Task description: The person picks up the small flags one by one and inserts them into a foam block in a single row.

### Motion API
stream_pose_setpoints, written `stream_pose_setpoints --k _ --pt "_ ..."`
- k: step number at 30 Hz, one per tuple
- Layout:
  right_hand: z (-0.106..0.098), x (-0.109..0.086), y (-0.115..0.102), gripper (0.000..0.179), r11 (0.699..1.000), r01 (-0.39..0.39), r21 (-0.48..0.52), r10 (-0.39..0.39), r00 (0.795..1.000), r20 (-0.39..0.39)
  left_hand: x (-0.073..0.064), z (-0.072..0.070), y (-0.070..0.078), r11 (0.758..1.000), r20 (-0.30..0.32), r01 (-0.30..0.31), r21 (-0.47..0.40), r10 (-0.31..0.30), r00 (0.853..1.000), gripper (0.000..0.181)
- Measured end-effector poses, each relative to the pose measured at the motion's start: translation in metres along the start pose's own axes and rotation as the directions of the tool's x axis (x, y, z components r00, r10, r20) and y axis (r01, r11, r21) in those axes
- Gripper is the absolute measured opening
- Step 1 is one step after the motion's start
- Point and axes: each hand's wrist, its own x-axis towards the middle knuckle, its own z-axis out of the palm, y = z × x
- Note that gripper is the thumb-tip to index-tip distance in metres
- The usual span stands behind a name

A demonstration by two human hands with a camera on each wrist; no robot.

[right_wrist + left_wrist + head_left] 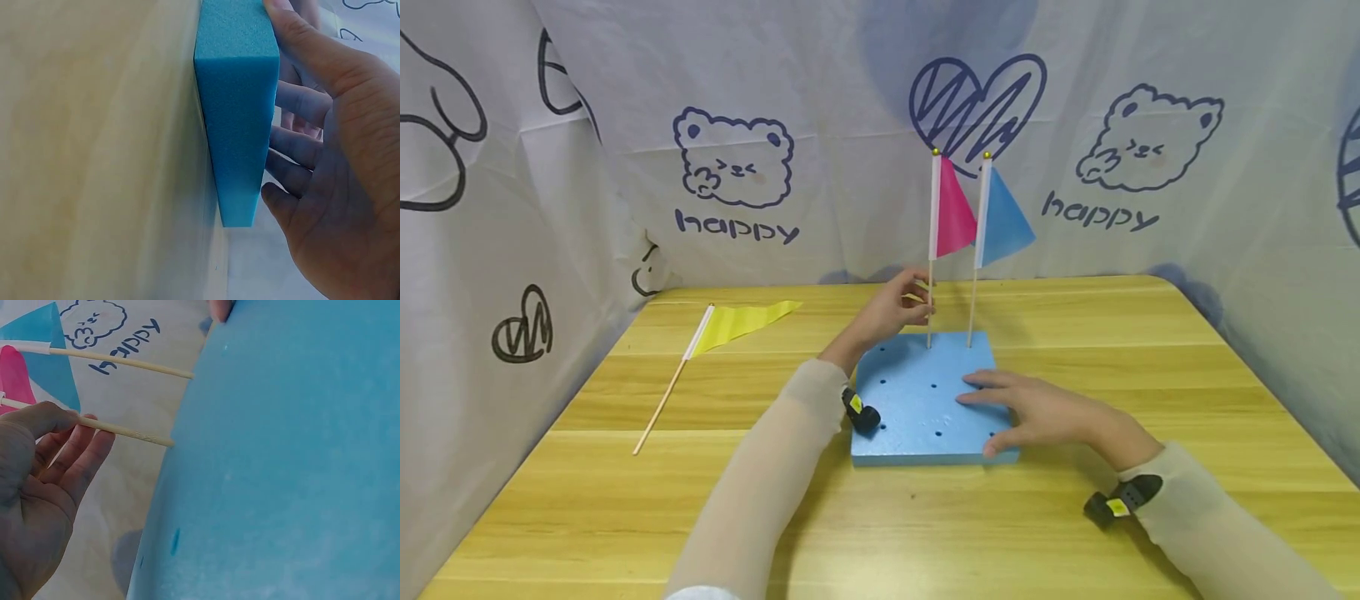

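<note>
A blue foam board (910, 408) with several small holes lies flat on the table. Upright at its far edge stand two triangular flags on wooden sticks, a pink flag (952, 215) and, to its right, a blue flag (1002, 223). My left hand (898, 307) pinches the stick of the pink flag low down, between thumb and fingers; in the left wrist view that stick (128, 432) meets the board's surface. With fingers spread, my right hand (1037, 408) rests on the board's right side, thumb near the front corner; the right wrist view shows the board's side (237, 119) beside those fingers.
To the left on the wooden table (625, 517) lies a yellow flag (737, 323), its stick pointing toward the near left. A white cloth (842, 100) with printed bears and hearts hangs behind the table and along its sides.
</note>
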Motion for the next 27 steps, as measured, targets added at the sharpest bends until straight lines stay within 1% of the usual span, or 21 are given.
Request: stream_pose_setpoints --k 5,10,17,24,27 --pt "-0.0006 0.0007 -0.0014 0.078 1.0 0.006 0.008 -0.006 1.0 0.016 -0.0012 0.0013 -0.0025 1.0 0.0 -0.013 0.024 0.013 1.0 0.032" --pt "-0.001 -0.0002 -0.0014 0.074 1.0 0.022 0.015 -0.022 1.0 0.013 -0.0015 0.001 -0.0038 1.0 -0.012 -0.014 0.014 0.014 1.0 0.029" --pt "-0.0009 0.0003 -0.0005 0.074 0.999 0.027 0.018 -0.027 0.999 0.018 -0.0028 0.0011 -0.005 1.0 -0.015 -0.002 0.0 0.002 1.0 0.028" --pt "-0.0009 0.0002 0.0002 0.074 0.999 0.031 0.013 -0.031 0.999 0.012 -0.0034 0.0001 -0.0052 0.999 -0.011 0.0 -0.051 0.0 1.0 0.03" --pt "-0.001 0.0001 0.0006 0.075 0.999 0.036 0.011 -0.036 0.999 0.01 -0.0049 -0.0019 -0.0042 0.998 -0.007 0.012 -0.067 -0.013 1.0 0.033"
